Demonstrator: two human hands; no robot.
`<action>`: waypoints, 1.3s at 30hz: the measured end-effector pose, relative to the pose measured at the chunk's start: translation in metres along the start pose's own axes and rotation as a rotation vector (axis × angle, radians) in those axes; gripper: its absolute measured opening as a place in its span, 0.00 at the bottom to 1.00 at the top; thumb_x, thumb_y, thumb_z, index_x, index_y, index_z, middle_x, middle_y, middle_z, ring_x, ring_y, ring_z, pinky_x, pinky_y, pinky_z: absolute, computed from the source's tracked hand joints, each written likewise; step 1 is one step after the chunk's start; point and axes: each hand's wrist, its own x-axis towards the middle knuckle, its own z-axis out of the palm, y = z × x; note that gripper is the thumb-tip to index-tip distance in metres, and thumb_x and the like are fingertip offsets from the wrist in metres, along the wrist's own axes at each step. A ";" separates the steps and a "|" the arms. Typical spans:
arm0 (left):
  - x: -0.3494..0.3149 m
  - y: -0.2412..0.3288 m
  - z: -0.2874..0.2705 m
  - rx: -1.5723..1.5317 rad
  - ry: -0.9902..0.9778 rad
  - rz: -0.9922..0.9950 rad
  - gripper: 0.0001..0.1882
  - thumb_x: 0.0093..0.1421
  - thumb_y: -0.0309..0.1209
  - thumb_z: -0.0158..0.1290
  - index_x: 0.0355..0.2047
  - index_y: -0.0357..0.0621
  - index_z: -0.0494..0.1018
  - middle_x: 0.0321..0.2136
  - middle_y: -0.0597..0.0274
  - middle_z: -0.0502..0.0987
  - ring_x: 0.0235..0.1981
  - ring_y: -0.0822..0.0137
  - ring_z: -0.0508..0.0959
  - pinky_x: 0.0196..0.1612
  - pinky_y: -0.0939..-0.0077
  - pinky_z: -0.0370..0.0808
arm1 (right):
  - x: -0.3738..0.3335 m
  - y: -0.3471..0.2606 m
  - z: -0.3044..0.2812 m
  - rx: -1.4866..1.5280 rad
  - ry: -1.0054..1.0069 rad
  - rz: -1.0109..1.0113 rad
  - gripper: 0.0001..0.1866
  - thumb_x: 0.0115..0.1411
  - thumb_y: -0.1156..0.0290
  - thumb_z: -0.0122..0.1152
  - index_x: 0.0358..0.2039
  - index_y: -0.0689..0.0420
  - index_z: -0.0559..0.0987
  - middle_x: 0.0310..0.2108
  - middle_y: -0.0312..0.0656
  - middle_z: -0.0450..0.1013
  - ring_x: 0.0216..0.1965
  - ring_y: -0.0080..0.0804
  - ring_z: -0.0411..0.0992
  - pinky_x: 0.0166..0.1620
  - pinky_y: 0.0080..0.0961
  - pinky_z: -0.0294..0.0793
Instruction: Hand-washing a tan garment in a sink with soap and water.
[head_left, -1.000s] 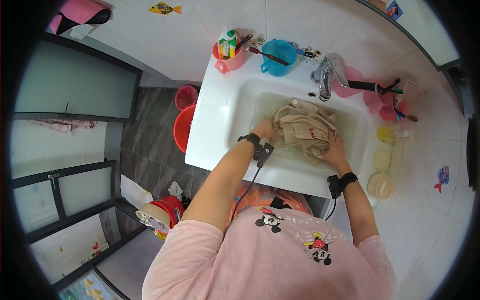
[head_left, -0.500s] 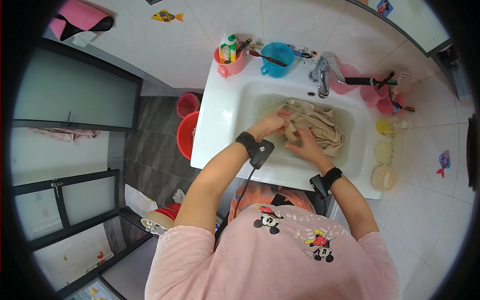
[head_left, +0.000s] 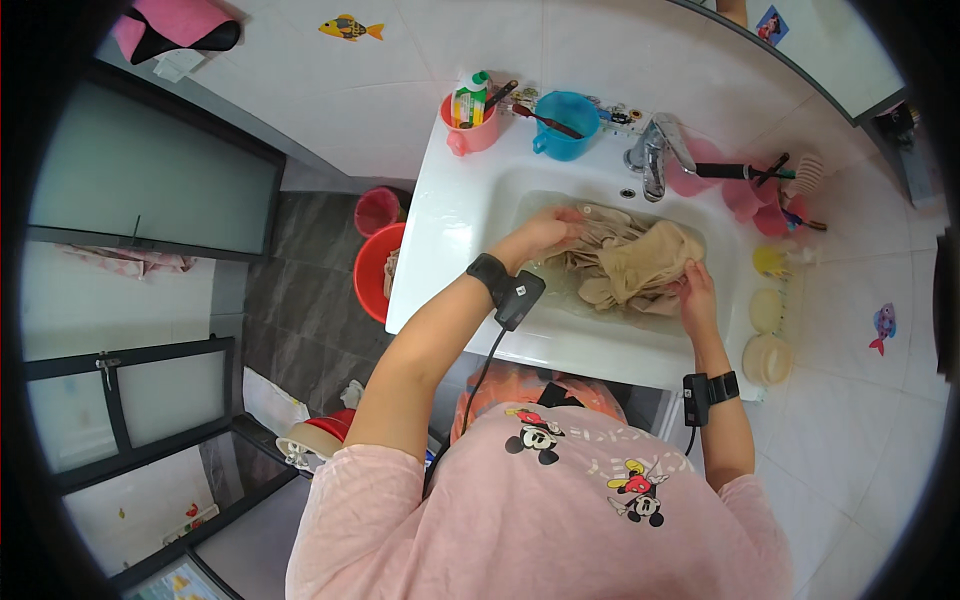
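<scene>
A beige garment (head_left: 640,262) lies bunched and soaked in cloudy water in the white sink (head_left: 455,215). One pale fold of it is turned up over the rest. At its left edge, my left hand (head_left: 548,232) has its fingers closed on the fabric. My right hand (head_left: 697,295) grips the garment's right edge, thumb and fingers pinching the cloth. Part of the fingers on both hands is hidden by the fabric. Each wrist wears a black strap with a small box.
A chrome faucet (head_left: 652,160) stands behind the basin. On the back ledge are a pink cup (head_left: 478,135) holding a bottle, a blue cup (head_left: 568,140) with a brush across it, and pink cups with brushes. A red bucket (head_left: 372,275) sits on the floor at left.
My right hand has moved right, from the garment's near middle to its right edge. A fold of cloth is now turned over to the right. My left hand has shifted slightly up.
</scene>
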 end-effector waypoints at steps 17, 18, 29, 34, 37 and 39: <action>0.062 -0.107 -0.035 0.474 0.134 -0.383 0.26 0.45 0.41 0.55 0.41 0.36 0.68 0.39 0.51 0.72 0.41 0.64 0.72 0.40 0.71 0.68 | -0.010 0.038 -0.051 -1.023 -0.218 0.305 0.15 0.52 0.63 0.50 0.31 0.63 0.72 0.23 0.44 0.69 0.24 0.34 0.67 0.31 0.26 0.67; 0.057 -0.103 -0.030 0.466 0.276 -0.238 0.23 0.47 0.40 0.52 0.39 0.36 0.69 0.37 0.53 0.73 0.39 0.66 0.72 0.39 0.72 0.68 | -0.007 0.042 -0.045 -1.028 -0.156 0.148 0.15 0.51 0.64 0.51 0.33 0.64 0.71 0.25 0.47 0.69 0.26 0.37 0.67 0.32 0.27 0.67; -0.014 0.024 0.019 0.243 0.368 0.403 0.11 0.56 0.32 0.37 0.32 0.36 0.65 0.22 0.57 0.68 0.24 0.67 0.68 0.31 0.74 0.66 | 0.065 0.059 0.036 -1.137 -0.093 -0.520 0.18 0.49 0.67 0.54 0.41 0.57 0.71 0.40 0.48 0.68 0.43 0.44 0.65 0.49 0.39 0.59; -0.025 0.062 0.029 0.293 0.388 0.593 0.10 0.57 0.32 0.38 0.30 0.36 0.63 0.19 0.59 0.64 0.23 0.72 0.63 0.29 0.77 0.63 | 0.053 0.029 0.050 -0.958 -0.133 -0.424 0.14 0.53 0.73 0.48 0.41 0.59 0.71 0.30 0.52 0.70 0.33 0.49 0.69 0.37 0.36 0.67; -0.033 0.087 0.018 0.293 0.295 0.600 0.11 0.58 0.33 0.38 0.30 0.36 0.63 0.19 0.60 0.63 0.24 0.73 0.63 0.29 0.77 0.63 | 0.039 -0.002 0.028 -0.938 -0.011 -0.506 0.13 0.54 0.75 0.46 0.40 0.60 0.70 0.25 0.54 0.69 0.27 0.49 0.69 0.31 0.33 0.68; -0.041 0.111 0.027 0.265 0.222 0.630 0.11 0.57 0.34 0.40 0.30 0.36 0.64 0.20 0.61 0.64 0.25 0.73 0.63 0.29 0.78 0.63 | 0.023 -0.053 0.017 -0.897 -0.023 -0.471 0.12 0.54 0.75 0.45 0.40 0.60 0.70 0.22 0.48 0.69 0.23 0.38 0.68 0.29 0.27 0.67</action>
